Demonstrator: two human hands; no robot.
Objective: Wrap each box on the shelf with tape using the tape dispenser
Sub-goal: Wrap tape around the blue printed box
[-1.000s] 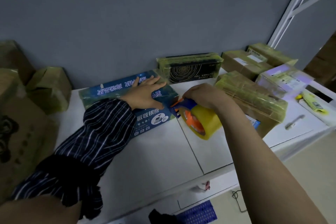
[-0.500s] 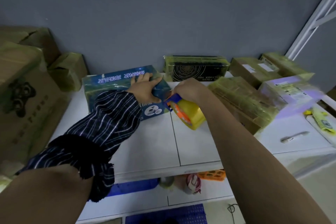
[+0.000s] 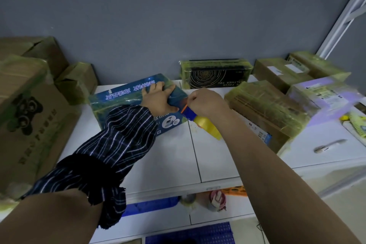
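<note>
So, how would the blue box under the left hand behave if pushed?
Probably slides easily: the blue box lies flat on the smooth white shelf, glossy tape already round it. Unlikely to tip, being low and wide. Likely light, since the left hand presses it down while the right hand works the tape dispenser.

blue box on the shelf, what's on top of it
The left hand presses flat on the blue box, its striped sleeve over the near edge. Yellowish tape film shows on the top's left part. The print beneath the hand is covered.
</note>
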